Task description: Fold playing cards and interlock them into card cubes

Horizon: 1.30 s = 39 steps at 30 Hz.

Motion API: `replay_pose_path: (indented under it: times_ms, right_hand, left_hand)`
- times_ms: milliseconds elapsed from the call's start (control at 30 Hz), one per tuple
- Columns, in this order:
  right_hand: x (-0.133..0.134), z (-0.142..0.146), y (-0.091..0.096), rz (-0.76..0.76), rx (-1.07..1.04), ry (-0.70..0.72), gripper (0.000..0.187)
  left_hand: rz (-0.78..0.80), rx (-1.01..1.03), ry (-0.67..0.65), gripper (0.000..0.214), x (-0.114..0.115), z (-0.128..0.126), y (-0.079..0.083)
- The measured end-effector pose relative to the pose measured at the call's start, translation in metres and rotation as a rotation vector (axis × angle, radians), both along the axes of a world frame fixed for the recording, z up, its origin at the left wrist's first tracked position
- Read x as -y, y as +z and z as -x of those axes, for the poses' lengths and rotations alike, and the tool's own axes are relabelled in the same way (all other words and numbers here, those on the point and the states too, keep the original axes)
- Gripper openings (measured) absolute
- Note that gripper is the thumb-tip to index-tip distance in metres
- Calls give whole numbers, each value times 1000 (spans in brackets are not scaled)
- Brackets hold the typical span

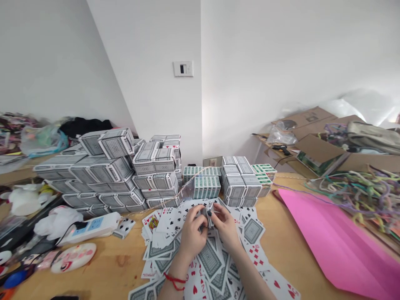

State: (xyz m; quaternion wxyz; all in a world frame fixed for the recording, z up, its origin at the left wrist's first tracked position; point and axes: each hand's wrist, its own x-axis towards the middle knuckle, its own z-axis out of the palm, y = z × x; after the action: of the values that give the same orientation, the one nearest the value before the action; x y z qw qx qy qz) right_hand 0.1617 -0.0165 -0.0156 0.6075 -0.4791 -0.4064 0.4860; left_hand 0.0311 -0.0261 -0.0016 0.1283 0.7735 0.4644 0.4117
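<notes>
My left hand (195,227) and my right hand (223,223) meet over a spread of loose playing cards (215,262). Between them is a small stack of playing cards (210,216), gripped by the fingers of both and partly hidden behind them. The loose cards lie overlapping, some face up and some showing grey-green patterned backs. Just beyond my hands, a fan of face-up cards (170,221) rests on the spread. A red string bracelet (175,281) circles my left wrist.
Stacked card blocks (93,175) rise at the left, with more blocks (239,181) and green-patterned boxes (206,186) behind my hands. A power strip (93,227) and computer mouse (73,257) lie left. Pink paper (331,237), tangled cords (362,196) and a cardboard box (321,154) occupy the right.
</notes>
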Motion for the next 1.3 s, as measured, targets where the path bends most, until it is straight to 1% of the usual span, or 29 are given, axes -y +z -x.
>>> replay_pose_path:
  times_ms: [267, 433, 500, 600, 767, 833, 933, 1067, 1200, 1300]
  right_hand:
    - [-2, 4, -14, 16, 66, -21, 50]
    - [0, 5, -13, 31, 102, 29, 51]
    - [1, 7, -10, 25, 69, 71, 47]
    - [2, 9, -7, 3, -36, 114, 40]
    - [5, 9, -5, 95, -237, 237, 41]
    - [6, 8, -4, 111, -282, 256, 41]
    - [7, 8, -3, 106, -286, 240, 42]
    - [5, 9, -4, 91, -255, 175, 44]
    - [3, 7, -3, 6, -184, 86, 48]
    - [3, 3, -2, -49, -78, 35, 53]
  left_hand:
    - [-31, -10, 25, 20, 0, -1, 0]
    - [-39, -13, 40, 20, -2, 0, -4]
    - [-31, -14, 42, 20, -2, 1, -6]
    - [-19, -24, 42, 19, -1, 0, -7]
    - [-27, -30, 3, 17, 2, -1, -4]
    - [-35, -20, -17, 16, 3, -1, -4]
    - [-25, 5, -38, 15, 3, -2, -3]
    - [45, 82, -72, 14, 4, -5, 1]
    - [139, 196, -114, 12, 7, -4, 9]
    - [191, 319, -138, 13, 7, -2, 12]
